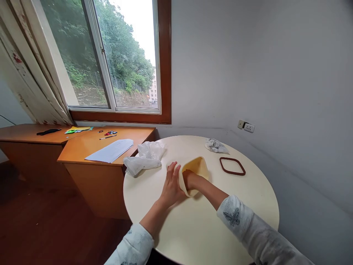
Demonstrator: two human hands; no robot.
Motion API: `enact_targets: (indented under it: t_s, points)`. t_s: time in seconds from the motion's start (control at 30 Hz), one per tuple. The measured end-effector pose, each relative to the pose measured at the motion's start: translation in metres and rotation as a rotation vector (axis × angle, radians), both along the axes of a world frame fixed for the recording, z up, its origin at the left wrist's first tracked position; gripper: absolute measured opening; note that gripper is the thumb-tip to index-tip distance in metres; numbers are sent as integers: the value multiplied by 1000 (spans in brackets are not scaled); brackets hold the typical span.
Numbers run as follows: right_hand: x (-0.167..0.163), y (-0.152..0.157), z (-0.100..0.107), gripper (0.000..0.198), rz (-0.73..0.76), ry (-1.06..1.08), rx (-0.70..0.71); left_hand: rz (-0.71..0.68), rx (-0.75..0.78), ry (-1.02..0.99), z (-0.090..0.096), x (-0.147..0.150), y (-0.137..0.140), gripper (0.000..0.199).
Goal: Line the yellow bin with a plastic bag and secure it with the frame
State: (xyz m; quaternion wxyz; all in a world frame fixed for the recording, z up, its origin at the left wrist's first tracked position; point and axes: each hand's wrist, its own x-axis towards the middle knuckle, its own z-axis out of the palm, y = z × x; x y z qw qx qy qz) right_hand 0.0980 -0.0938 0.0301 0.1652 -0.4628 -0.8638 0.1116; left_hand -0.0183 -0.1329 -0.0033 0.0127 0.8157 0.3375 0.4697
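A cream-yellow plastic bin [203,166] lies tilted over the round table, its open mouth turned toward me. My left hand [173,186] grips the bin from the left side, fingers on the outside wall and thumb low near the rim. Reaching into the mouth is my right hand [190,179]; its fingers are hidden or shaded inside, so I cannot see whether they hold anything. To the right of the bin, a brown rounded-square ring [232,173] rests flat on the table.
The white round table [209,228] bears a crumpled translucent plastic bag [146,158] at left and a smaller crumpled bag [216,146] at the back. Beside it, a wooden desk [91,147] holds papers [111,151], scissors and a pen. A wall socket [249,127] is behind.
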Motion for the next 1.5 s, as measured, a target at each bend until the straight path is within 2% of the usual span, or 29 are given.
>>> enact_targets:
  t_s: [0.1,0.23,0.33,0.7,1.0,1.1,1.27,1.37,1.5]
  points:
    - [6,0,0,36,20,-139,-12,10,33,23,0,1,0,108]
    - [17,-11,3,16,-24,-266,11,20,54,48,2,2,-1,106]
    - [24,-22,10,8,-54,-339,18,22,58,50,2,2,-1,107]
    - [40,-57,31,11,-79,-506,9,15,104,51,0,1,1,105]
    - [46,-95,55,15,-63,-454,48,6,72,14,1,2,0,106]
    - [44,-101,64,16,-17,-480,3,9,45,-4,0,2,-1,104]
    - [40,-96,67,22,-3,-417,-211,8,36,-12,-1,2,-1,102]
    - [39,-81,55,28,-19,-342,-297,-1,42,3,-1,2,-1,99]
    - [35,-55,37,26,4,-310,-320,-13,20,-8,1,2,-3,106]
